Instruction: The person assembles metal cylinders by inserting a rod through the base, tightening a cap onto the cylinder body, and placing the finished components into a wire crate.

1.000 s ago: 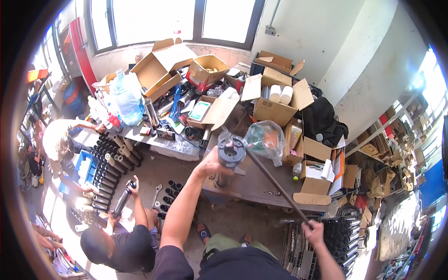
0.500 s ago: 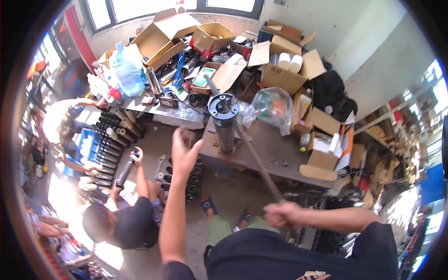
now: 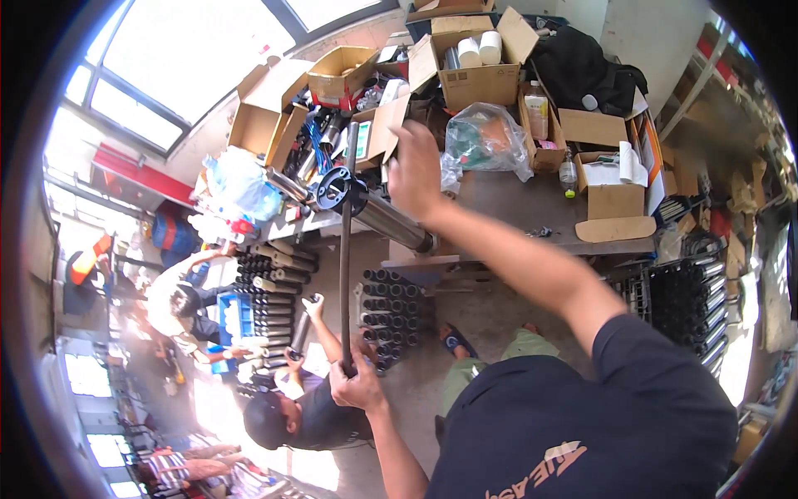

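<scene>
A long dark metal bar [image 3: 346, 274] crosses the ring-shaped collar [image 3: 334, 190] on top of a shiny metal cylinder [image 3: 399, 223]. The cylinder's lower end meets the edge of the workbench [image 3: 490, 191]. My left hand [image 3: 357, 385] is closed round the bar's near end. Beyond the cylinder, my right hand [image 3: 416, 176] is raised with its fingers apart and somewhat blurred, holding nothing. It sits close to the cylinder, to the right of the bar's far end. How the bar seats in the collar is hard to make out.
Cardboard boxes [image 3: 478, 81] and a clear plastic bag [image 3: 486, 141] crowd the bench. Below stand several dark tubes [image 3: 391, 312]. At left a co-worker in a dark cap [image 3: 268, 420] holds a black tube [image 3: 302, 334]; another person [image 3: 179, 308] bends over a blue crate [image 3: 237, 318].
The bar has swung from the right over to the left, and the collar with it. My left hand now grips it; my right hand has let go and risen. The view has turned.
</scene>
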The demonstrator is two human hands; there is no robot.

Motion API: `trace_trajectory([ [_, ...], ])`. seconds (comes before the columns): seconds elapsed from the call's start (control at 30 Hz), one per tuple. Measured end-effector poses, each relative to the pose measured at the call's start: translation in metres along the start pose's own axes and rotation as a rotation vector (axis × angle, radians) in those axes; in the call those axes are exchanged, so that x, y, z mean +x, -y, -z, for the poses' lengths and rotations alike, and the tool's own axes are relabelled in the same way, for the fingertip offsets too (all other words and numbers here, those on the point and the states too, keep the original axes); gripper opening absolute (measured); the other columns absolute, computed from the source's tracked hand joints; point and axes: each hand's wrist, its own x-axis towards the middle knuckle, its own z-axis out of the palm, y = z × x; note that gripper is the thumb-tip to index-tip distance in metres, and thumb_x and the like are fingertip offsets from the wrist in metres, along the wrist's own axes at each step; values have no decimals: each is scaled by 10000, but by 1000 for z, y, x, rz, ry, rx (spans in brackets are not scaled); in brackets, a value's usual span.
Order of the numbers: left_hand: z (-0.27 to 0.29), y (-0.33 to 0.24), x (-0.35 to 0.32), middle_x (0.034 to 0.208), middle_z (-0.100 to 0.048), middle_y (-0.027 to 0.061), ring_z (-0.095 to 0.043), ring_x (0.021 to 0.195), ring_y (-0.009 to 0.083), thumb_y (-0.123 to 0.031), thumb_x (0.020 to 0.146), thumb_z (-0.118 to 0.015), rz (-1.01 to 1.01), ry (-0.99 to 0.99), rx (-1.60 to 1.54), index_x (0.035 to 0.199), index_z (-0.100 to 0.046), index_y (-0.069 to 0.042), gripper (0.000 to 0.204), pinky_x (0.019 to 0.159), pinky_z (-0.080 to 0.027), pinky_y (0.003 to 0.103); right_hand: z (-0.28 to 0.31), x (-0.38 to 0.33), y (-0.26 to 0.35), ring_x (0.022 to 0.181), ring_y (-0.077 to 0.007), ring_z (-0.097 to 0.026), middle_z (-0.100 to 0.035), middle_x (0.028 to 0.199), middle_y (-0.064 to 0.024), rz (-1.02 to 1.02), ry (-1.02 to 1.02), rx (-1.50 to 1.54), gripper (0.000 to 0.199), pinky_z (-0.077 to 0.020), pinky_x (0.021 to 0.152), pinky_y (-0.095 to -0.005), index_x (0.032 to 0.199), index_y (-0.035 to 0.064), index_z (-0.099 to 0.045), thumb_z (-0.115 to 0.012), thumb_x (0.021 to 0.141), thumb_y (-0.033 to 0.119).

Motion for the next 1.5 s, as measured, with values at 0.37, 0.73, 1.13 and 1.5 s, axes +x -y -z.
trace_trajectory([
  [0.37, -84, -155, 126, 775, -715, 135, -703, 710, 376, -413, 890, -604, -416, 100, 566, 878, -665, -127, 292, 606, -551, 495, -32, 164, -177, 1066, -225, -654, -726, 1016, -27, 398, 713, -814, 250, -478, 971, -410, 932, 178, -760, -670, 798, 369],
  [0.73, -212, -69, 279, 614, -552, 142, -526, 568, 349, -225, 921, -668, -955, -134, -256, 621, -538, -34, 379, 581, -415, 433, 177, 104, -20, 692, -215, -695, -700, 722, -90, 495, 1228, -638, 274, -541, 594, -346, 753, 62, -719, -775, 793, 327],
  [1.13, -313, -237, 305, 739, -615, 168, -605, 715, 315, -170, 912, -550, -1165, 31, -1198, 797, -647, 34, 253, 689, -479, 398, 84, -160, 171, 507, -151, -435, -479, 540, -16, -1110, 741, 799, 359, -367, 546, -344, 733, 55, -590, -599, 987, 310],
  [1.5, -125, -60, 144, 871, -619, 163, -567, 668, 248, -593, 922, -553, 738, 1116, -779, 1287, -547, 16, 711, 587, -449, 290, -1, -98, 67, 886, -219, -425, -387, 941, -93, -825, 69, 791, 113, -382, 852, -377, 1017, 46, -451, -513, 923, 34],
])
